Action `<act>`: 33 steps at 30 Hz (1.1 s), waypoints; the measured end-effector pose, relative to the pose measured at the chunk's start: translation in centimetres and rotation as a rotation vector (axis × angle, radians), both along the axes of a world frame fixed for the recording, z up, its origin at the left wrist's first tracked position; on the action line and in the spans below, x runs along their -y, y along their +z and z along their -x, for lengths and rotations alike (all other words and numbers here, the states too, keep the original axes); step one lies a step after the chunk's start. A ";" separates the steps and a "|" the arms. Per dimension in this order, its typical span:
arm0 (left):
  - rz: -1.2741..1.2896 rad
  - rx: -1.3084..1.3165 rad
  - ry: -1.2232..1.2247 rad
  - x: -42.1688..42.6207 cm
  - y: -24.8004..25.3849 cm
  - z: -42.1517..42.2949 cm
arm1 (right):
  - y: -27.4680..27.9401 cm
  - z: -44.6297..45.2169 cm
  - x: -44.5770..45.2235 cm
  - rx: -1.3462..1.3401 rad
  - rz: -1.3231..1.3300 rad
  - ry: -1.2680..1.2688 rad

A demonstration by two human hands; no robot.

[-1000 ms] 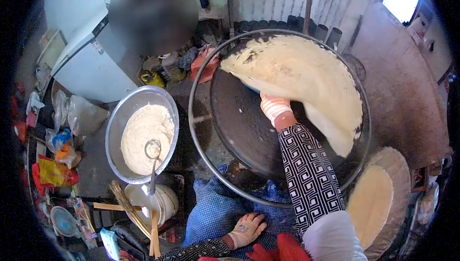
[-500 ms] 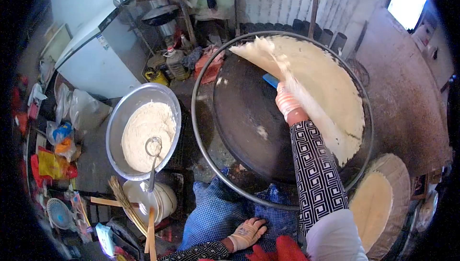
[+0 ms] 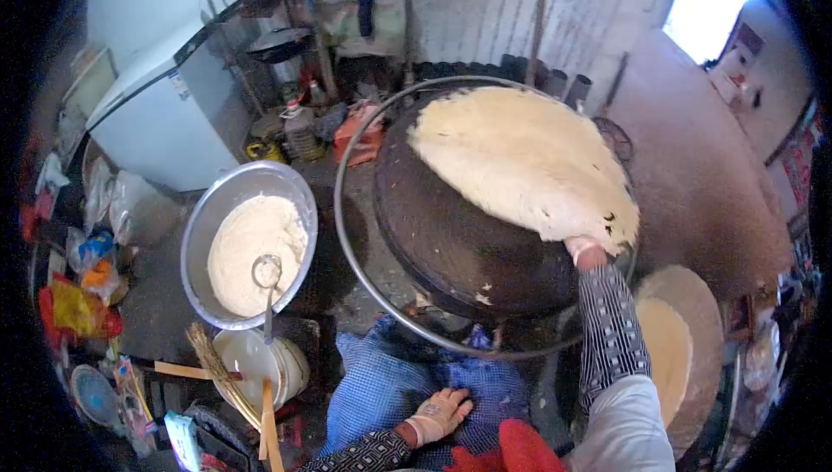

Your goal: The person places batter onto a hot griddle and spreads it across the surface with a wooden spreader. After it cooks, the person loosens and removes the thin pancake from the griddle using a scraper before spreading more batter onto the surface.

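Note:
A large thin pancake (image 3: 520,156) covers the far right part of the round dark griddle (image 3: 459,255). My right hand (image 3: 587,252), in a pale glove, reaches under the pancake's near right edge. The pancake hides its fingers and whatever they may hold. Dark holes show in the pancake just beyond that hand. My left hand (image 3: 440,413), also gloved, lies flat with fingers extended on the blue checked cloth (image 3: 373,381) over my lap. It holds nothing.
A metal basin (image 3: 192,255) of batter with a ladle (image 3: 268,299) stands left of the griddle. Below it is a white bucket (image 3: 290,368) with wooden sticks. A metal ring (image 3: 345,221) surrounds the griddle. Another pancake (image 3: 663,342) lies on a round mat at the lower right.
My right hand has moved right and nearer, and the blue scraper it held is out of sight. The folded-up pancake edge now lies lower and flatter. My left hand stays on my lap.

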State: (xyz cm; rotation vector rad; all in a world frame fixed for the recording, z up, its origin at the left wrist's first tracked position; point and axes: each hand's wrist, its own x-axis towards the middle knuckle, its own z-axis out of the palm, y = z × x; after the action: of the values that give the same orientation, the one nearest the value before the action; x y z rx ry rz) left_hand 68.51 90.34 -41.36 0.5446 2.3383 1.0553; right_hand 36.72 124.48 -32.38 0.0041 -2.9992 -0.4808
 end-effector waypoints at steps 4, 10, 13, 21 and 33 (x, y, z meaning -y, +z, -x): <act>-0.035 -0.065 -0.008 0.1 0.9 0.5 | 0.2 -15.8 -1.5 -0.370 0.040 0.205; -0.178 -0.312 0.013 -0.9 0.7 -1.1 | -2.8 -51.0 3.1 -0.310 0.427 -0.051; -0.128 -0.392 -0.014 1.0 -0.5 -4.6 | -5.2 -67.7 8.3 0.054 0.731 -0.411; 0.156 -0.455 -0.249 -2.2 7.0 -4.7 | -18.7 -90.4 0.0 -0.476 0.100 -1.339; 0.294 -1.063 0.148 -3.9 13.7 8.5 | -23.1 -82.0 -7.2 0.015 0.409 -1.752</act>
State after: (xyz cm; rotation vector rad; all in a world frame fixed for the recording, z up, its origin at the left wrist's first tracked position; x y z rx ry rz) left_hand 59.97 94.27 -27.70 0.9901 3.4060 0.4646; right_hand 118.70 131.66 -55.50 -2.5400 -2.1509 0.1251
